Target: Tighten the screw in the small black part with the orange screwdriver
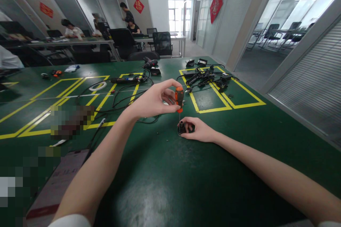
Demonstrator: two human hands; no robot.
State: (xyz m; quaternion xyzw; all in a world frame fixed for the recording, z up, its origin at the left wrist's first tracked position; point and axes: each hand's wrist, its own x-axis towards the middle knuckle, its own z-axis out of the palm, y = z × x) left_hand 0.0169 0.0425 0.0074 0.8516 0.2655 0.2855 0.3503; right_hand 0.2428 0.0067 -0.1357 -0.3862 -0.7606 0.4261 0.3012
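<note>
My left hand (160,100) is closed around the handle of an orange and black screwdriver (179,98), which points straight down. The screwdriver's thin shaft reaches a small black part (181,128) on the green table. My right hand (198,129) grips that black part from the right, its thumb and fingers bent round it. The fingers partly hide the part, so its exact kind cannot be made out. Where the tip meets it is too small to see clearly.
Black cables and adapters (205,78) lie heaped inside yellow tape lines at the back right. A power drill (150,62), a white ring of tape or cable (98,86) and a long black tool (126,79) lie farther back. A box (61,181) sits at the left.
</note>
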